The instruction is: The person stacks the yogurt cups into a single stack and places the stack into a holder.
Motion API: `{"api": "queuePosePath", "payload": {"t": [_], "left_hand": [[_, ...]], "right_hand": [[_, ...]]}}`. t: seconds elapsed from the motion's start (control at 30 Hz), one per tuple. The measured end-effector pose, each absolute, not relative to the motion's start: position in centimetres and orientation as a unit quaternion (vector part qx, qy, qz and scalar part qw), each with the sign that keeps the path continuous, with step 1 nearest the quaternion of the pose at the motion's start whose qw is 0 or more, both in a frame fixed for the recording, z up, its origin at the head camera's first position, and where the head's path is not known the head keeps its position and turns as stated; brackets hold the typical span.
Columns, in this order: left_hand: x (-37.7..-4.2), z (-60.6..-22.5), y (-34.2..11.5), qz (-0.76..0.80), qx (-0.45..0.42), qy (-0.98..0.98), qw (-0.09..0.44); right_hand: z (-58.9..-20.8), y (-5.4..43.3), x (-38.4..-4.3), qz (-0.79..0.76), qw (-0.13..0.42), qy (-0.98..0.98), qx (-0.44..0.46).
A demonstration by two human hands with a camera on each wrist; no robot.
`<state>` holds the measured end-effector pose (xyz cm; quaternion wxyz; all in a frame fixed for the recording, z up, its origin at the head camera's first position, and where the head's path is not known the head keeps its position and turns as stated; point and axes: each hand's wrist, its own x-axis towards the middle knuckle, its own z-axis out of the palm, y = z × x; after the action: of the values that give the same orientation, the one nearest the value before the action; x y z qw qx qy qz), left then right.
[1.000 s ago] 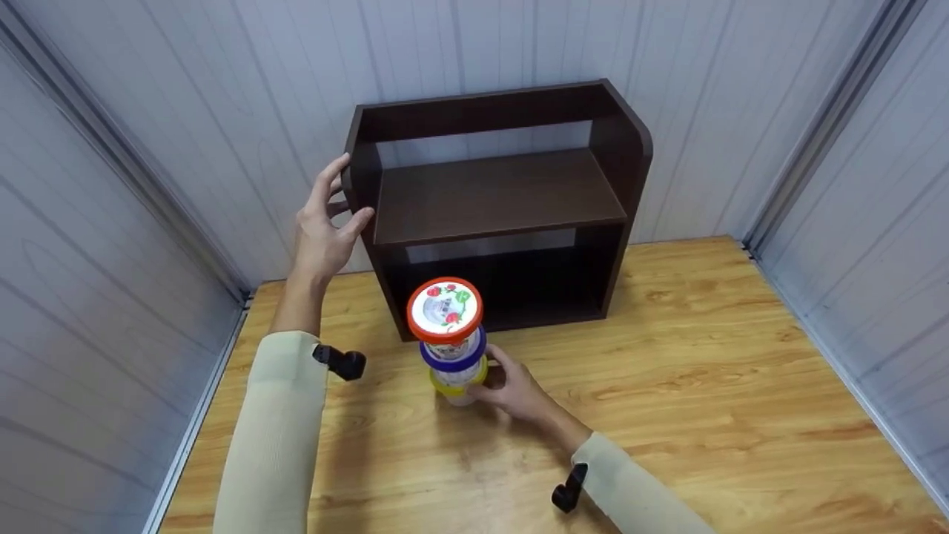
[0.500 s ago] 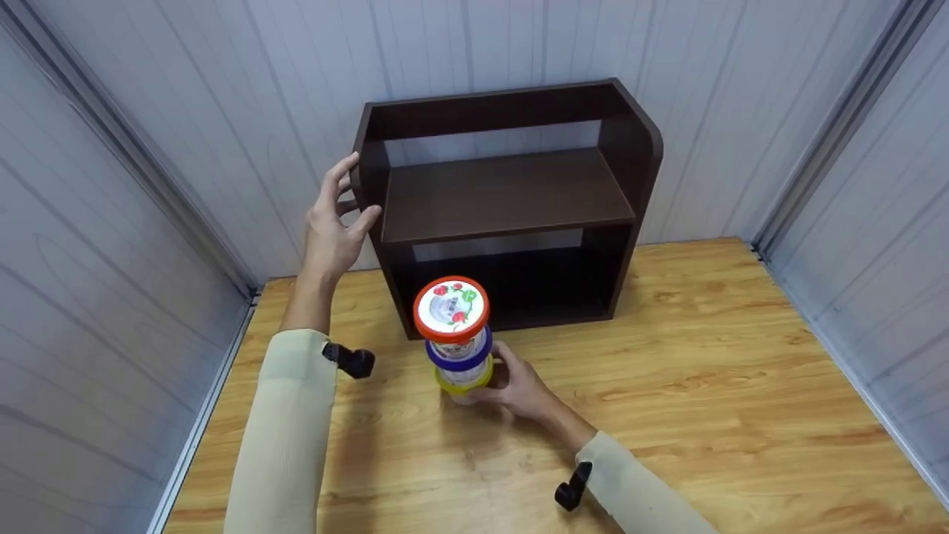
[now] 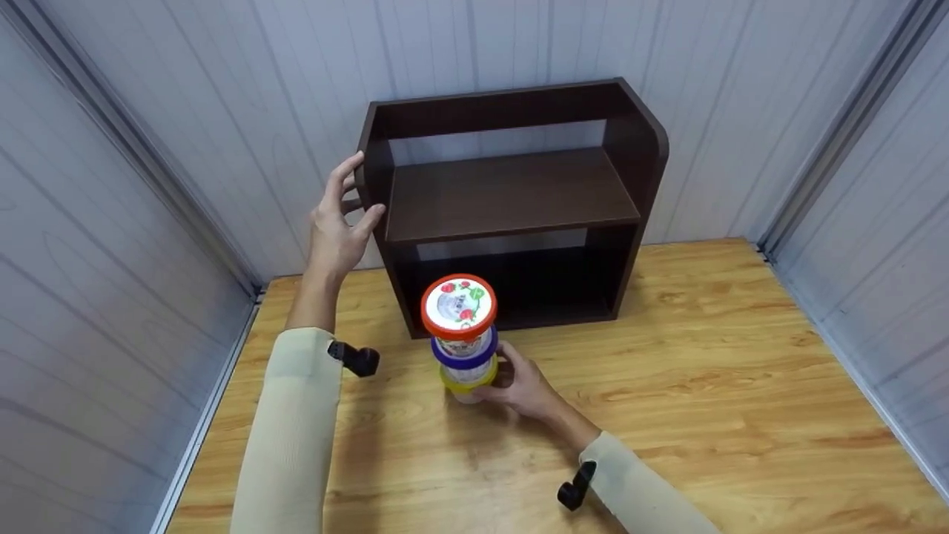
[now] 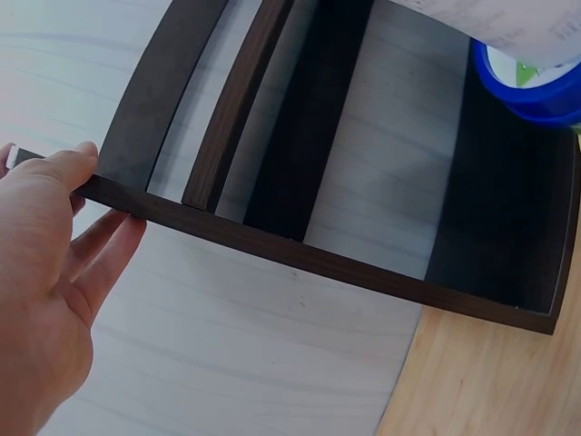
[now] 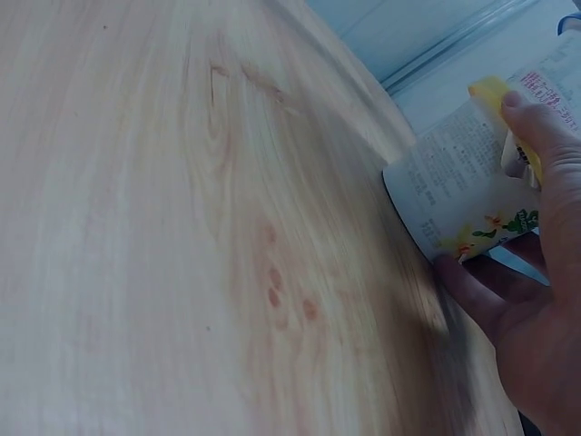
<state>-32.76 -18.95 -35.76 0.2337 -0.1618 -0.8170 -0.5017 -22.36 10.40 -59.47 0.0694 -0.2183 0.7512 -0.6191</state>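
My left hand (image 3: 337, 233) grips the left side panel of a dark brown two-tier shelf (image 3: 511, 193), thumb on one face and fingers on the other. In the left wrist view the thumb and fingers pinch the panel's edge. In front of the shelf stands a stack of white printed tubs: a red-lidded tub (image 3: 459, 305) on top, a blue-lidded tub (image 3: 465, 354) in the middle, a yellow-lidded tub (image 3: 468, 380) at the bottom. My right hand (image 3: 525, 387) holds the bottom tub (image 5: 463, 173) from the right. Some of its fingers are hidden behind the stack.
A wood-grain tabletop (image 3: 704, 386) lies under everything. Pale panelled walls (image 3: 741, 111) enclose it at the back and both sides, and the shelf stands by the back wall. Black wrist cameras (image 3: 356, 358) sit on both sleeves.
The head view has shifted slightly, so shelf, stack and hands appear a little farther right. Both hands keep the same holds.
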Motion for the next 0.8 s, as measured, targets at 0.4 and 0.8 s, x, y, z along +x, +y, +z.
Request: {"api": "queuePosePath", "payload": {"t": [0.4, 0.8], "left_hand": [[-32.8, -35.6, -18.6, -0.507, -0.175, -0.809, 0.240], [-32.9, -35.6, -18.4, -0.503, -0.169, -0.814, 0.236]], "right_hand": [[-58.4, 11.0, -22.5, -0.618, 0.063, 0.755, -0.211], [-57.3, 11.9, -22.5, -0.617, 0.065, 0.758, -0.200]]}}
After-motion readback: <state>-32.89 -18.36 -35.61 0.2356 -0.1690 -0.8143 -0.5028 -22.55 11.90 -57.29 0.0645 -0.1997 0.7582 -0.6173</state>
